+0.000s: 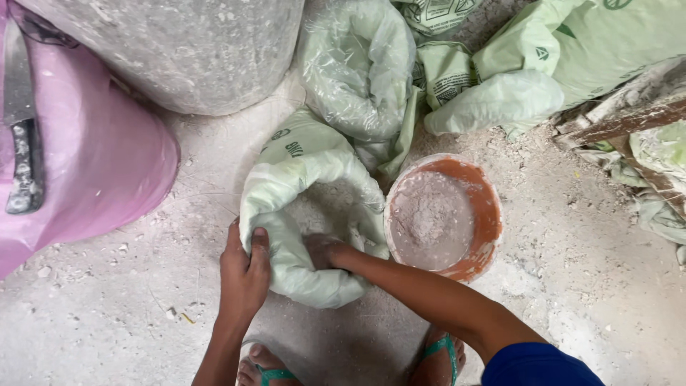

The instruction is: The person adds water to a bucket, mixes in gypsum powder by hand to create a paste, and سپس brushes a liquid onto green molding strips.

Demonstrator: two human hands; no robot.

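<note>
A big grey round stone tub point(171, 50) fills the top left, with a big pink plastic cover point(93, 164) beside it. A dusty knife with a dark handle point(21, 121) lies on the pink cover. Pale green plastic sacks point(572, 50) are piled at the top right. They have dark green signs and letters printed on them. One more sack point(357, 64) in the middle is clear and crinkly.

On the dusty grey floor point(586, 300) sits an open pale green sack with its top rolled down point(300, 179). It holds grey powder and has dark green print on its upper side. Just beside it, touching, is a round orange plastic bowl with a heap of grey powder point(443, 214).

The left hand point(244, 268) is closed on the rolled edge of the open sack. The right hand point(325, 250) reaches down inside it. I cannot tell if it is open or closed.

I think powder could spill on the floor if the soft sack edge slips. Dust could puff up too. The bowl is close and could tip if an arm bumps it.
</note>
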